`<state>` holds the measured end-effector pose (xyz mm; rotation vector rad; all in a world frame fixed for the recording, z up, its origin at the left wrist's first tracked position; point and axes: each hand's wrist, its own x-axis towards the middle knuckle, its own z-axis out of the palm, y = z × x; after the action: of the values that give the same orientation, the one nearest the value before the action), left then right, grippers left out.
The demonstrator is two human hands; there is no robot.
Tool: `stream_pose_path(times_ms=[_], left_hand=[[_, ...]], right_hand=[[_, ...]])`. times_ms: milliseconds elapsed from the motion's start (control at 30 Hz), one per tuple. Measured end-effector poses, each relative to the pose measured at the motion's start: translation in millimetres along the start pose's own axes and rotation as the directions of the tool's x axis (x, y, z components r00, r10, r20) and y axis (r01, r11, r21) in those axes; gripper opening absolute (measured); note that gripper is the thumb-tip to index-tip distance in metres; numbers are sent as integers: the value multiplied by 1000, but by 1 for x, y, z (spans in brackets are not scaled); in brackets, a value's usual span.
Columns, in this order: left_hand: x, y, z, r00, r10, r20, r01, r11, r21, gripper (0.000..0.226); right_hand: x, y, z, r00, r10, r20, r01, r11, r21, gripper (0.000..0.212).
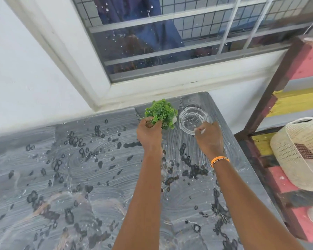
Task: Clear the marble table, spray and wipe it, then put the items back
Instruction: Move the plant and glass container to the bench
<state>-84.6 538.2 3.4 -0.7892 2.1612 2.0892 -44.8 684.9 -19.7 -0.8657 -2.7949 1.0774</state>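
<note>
Two bare forearms are reaching out over the grey marble table, whose polished top is showing swirled wipe streaks and dark blotchy veining. At the far right corner, the left hand is gripping a small leafy green plant, fingers curled around its near side, with a pale base just showing beneath the frilly foliage. Just right of it, the right hand is pinching the near rim of a round clear glass dish, which is sitting on the marble close beside the plant. An orange beaded bracelet is circling the right wrist. Beyond the table, a white-framed window with a metal grille is facing the scene, and a woven straw basket is resting on a painted shelf at right.
</note>
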Motion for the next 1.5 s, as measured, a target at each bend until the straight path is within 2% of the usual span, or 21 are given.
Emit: stream_pose_path(times_ms=[100, 200, 333, 467, 533, 633, 867, 967, 1067, 1233, 1433, 1500], left_hand=[[-13, 6, -12, 989, 134, 56, -140, 982, 128, 28], [-29, 8, -23, 975, 184, 124, -207, 955, 214, 31], [-37, -3, -33, 967, 125, 222, -160, 976, 145, 78], [-33, -15, -30, 975, 188, 121, -208, 962, 177, 94], [-31, -17, -26, 981, 194, 25, -194, 949, 249, 98], [-25, -27, -24, 980, 188, -63, -153, 921, 359, 92], [-23, -48, -12, 964, 267, -4, -232, 843, 484, 56], [-19, -43, -8, 954, 296, -48, -239, 847, 474, 61], [-3, -27, 1, 960, 267, -80, -195, 848, 492, 72], [14, -12, 9, 977, 201, -68, -133, 829, 543, 55], [8, -7, 3, 985, 171, 33, -148, 723, 675, 53], [0, -7, -1, 989, 137, 62, -141, 701, 699, 45]], right_hand=[[-5, 5, 1, 1000, 4, 10, -4, 1000, 20, 12], [-8, 9, 3, 1000, 12, -23, -10, 998, 64, 8], [-3, 6, 1, 987, 143, -74, -119, 956, 267, 30], [10, 0, -7, 960, 276, -50, -252, 926, 280, 39], [15, 2, -7, 958, 285, -36, -268, 931, 247, 26], [15, 6, -4, 962, 271, -34, -258, 944, 205, 8], [-2, 22, 2, 968, 249, -28, -235, 940, 247, 16], [-4, 27, 3, 967, 254, -26, -239, 936, 259, 20], [-6, 27, 0, 969, 244, -24, -232, 942, 242, 19], [-7, 25, -2, 968, 250, -18, -239, 944, 228, 18], [-6, 25, -2, 962, 273, -5, -262, 928, 266, 14], [-9, 26, -5, 959, 282, -17, -264, 918, 295, 14]])
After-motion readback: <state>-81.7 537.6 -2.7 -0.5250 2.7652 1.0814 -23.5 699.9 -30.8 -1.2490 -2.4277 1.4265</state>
